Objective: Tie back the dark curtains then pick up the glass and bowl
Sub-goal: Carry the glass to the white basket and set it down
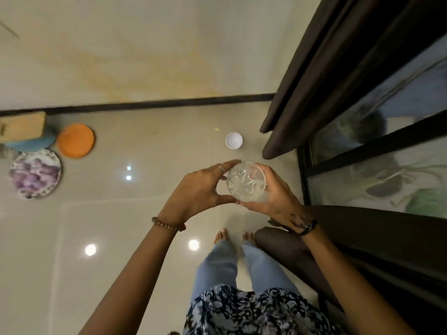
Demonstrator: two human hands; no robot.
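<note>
Above the floor: both hands hold one glass.
Glass (246, 182): clear, round, star-cut pattern, seen from the top.
Right hand (275, 199): fingers wrapped around the glass.
Left hand (196, 192): fingers spread, tips touching the glass rim.
Bowl (234, 140): small, white, on the floor (145, 226) near the dark curtain (314, 93).

A home, probably a living room: glossy beige floor tiles (145, 226), dark curtains (314, 81) beside a glass door (377, 165), plates (35, 174) on the floor, bare feet (221, 235).
</note>
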